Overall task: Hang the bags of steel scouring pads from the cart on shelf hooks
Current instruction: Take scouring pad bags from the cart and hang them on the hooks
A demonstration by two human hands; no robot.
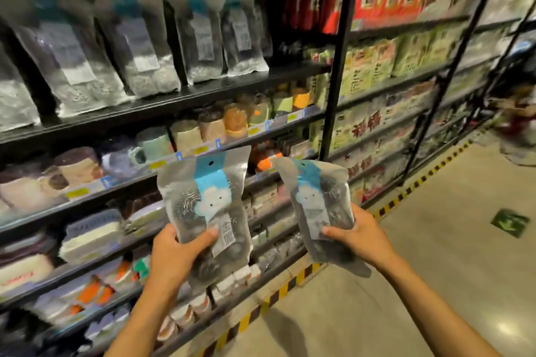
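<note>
I hold two clear bags of steel scouring pads, each with a blue card header and a white cloud figure. My left hand (177,255) grips the lower part of the left bag (207,206), thumb across its front. My right hand (358,233) grips the lower part of the right bag (314,206), which tilts left. Both bags are upright in front of the shelves. Several matching bags (139,43) hang in a row on the upper shelf level, blurred. The hooks themselves are not visible. The cart is out of view.
Black metal shelving (336,66) runs along the left and back, packed with mugs (150,145), sponges and packaged goods. A yellow-black striped strip (278,295) marks the shelf base. Bare concrete floor lies to the right, with a green arrow sticker (510,222).
</note>
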